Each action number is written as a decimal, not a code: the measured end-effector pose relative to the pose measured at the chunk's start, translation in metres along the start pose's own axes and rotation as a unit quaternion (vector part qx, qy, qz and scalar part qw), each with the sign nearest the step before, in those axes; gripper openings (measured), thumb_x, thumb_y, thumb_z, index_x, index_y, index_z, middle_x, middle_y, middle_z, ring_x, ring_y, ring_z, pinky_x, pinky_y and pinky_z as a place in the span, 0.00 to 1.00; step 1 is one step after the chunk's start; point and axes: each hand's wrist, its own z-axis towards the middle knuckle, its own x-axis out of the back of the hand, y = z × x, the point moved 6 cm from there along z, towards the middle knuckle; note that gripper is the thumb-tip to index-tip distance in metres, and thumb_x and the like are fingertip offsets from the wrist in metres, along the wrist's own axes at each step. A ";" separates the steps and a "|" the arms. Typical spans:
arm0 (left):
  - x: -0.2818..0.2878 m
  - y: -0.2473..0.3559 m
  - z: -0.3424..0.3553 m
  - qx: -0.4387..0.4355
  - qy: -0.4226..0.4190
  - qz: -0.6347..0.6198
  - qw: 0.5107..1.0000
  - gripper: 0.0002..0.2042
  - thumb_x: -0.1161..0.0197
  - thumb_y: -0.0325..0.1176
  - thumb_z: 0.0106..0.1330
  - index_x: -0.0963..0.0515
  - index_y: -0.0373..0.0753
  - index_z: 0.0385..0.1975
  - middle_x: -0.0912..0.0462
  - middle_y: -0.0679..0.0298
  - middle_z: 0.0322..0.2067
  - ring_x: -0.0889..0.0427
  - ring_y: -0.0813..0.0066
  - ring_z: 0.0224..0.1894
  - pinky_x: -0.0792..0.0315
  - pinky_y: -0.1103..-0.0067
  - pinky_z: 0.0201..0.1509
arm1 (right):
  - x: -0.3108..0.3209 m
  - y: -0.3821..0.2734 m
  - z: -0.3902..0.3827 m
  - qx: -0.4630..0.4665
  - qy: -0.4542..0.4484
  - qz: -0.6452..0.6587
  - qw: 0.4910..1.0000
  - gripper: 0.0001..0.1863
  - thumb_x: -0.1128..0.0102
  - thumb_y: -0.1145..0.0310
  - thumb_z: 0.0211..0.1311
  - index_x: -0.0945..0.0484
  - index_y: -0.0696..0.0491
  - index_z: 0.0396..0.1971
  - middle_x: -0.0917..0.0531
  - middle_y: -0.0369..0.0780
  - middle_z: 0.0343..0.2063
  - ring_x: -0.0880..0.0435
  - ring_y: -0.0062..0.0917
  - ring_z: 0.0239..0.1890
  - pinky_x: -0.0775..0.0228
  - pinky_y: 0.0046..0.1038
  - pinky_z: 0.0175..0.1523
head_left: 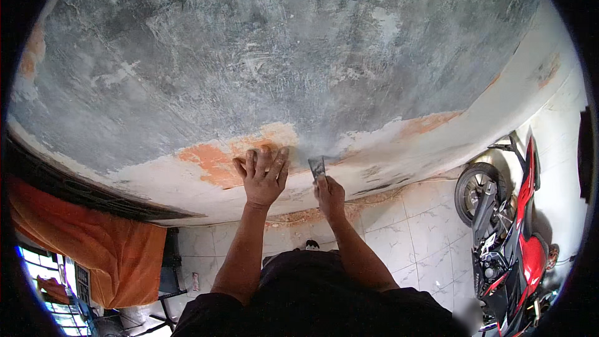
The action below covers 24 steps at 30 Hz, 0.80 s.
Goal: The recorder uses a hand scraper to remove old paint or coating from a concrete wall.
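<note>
My right hand is closed round the handle of a scraper, a flat dark blade pointing up at the wall. The blade meets or nearly meets the wall at the lower border of its grey area. To its left, my left hand lies flat on the wall with fingers spread, holding nothing. Under and beside those fingers is an orange patch where the coating is gone. White paint runs below the grey, and a pale haze hangs near the blade.
Crumbled debris lies along the wall's foot on white tiles. A red and black motorcycle stands at the right. At the left hang an orange cloth and, lower, a bright window. A black stand stands on the floor.
</note>
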 end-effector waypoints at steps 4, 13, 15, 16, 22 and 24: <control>0.002 -0.002 -0.003 0.007 -0.002 0.005 1.000 0.18 0.42 0.46 0.60 0.27 0.63 0.52 0.48 0.67 0.66 0.56 0.59 0.69 0.69 0.53 0.68 | -0.008 -0.031 -0.007 -0.026 -0.021 0.028 0.999 0.20 0.52 0.56 0.66 0.26 0.59 0.24 0.30 0.33 0.12 0.35 0.14 0.14 0.45 0.20 0.20; -0.001 0.004 0.000 0.004 -0.006 -0.005 1.000 0.18 0.43 0.44 0.61 0.27 0.56 0.52 0.46 0.58 0.64 0.56 0.50 0.68 0.68 0.48 0.66 | 0.014 0.002 -0.003 -0.003 0.006 -0.086 0.996 0.19 0.51 0.59 0.66 0.27 0.58 0.22 0.31 0.32 0.13 0.35 0.13 0.15 0.42 0.20 0.22; -0.001 0.001 -0.006 0.002 -0.018 0.014 1.000 0.18 0.44 0.45 0.62 0.28 0.56 0.53 0.46 0.58 0.64 0.55 0.50 0.68 0.67 0.47 0.66 | -0.005 -0.051 -0.001 0.017 -0.009 -0.045 0.999 0.19 0.51 0.58 0.67 0.26 0.58 0.23 0.31 0.31 0.13 0.35 0.13 0.15 0.42 0.20 0.22; 0.003 0.001 -0.009 0.002 -0.023 0.013 1.000 0.18 0.44 0.45 0.62 0.28 0.56 0.53 0.46 0.58 0.64 0.55 0.50 0.68 0.67 0.47 0.66 | -0.014 -0.075 0.000 0.039 -0.019 -0.005 0.999 0.19 0.51 0.58 0.67 0.26 0.58 0.23 0.31 0.31 0.13 0.35 0.13 0.15 0.41 0.19 0.22; 0.006 0.001 -0.003 0.003 -0.014 -0.002 1.000 0.18 0.44 0.43 0.62 0.28 0.55 0.53 0.44 0.57 0.62 0.53 0.51 0.67 0.66 0.47 0.66 | -0.001 -0.030 -0.004 0.050 -0.020 -0.032 0.998 0.18 0.51 0.58 0.66 0.26 0.58 0.25 0.32 0.31 0.12 0.35 0.12 0.15 0.44 0.19 0.21; 0.003 0.003 -0.002 -0.003 -0.039 0.001 0.999 0.19 0.44 0.43 0.62 0.28 0.55 0.53 0.43 0.56 0.62 0.54 0.51 0.67 0.66 0.48 0.66 | 0.005 -0.008 -0.006 -0.022 -0.007 -0.021 1.000 0.18 0.51 0.58 0.66 0.26 0.58 0.25 0.32 0.31 0.12 0.36 0.13 0.15 0.44 0.19 0.21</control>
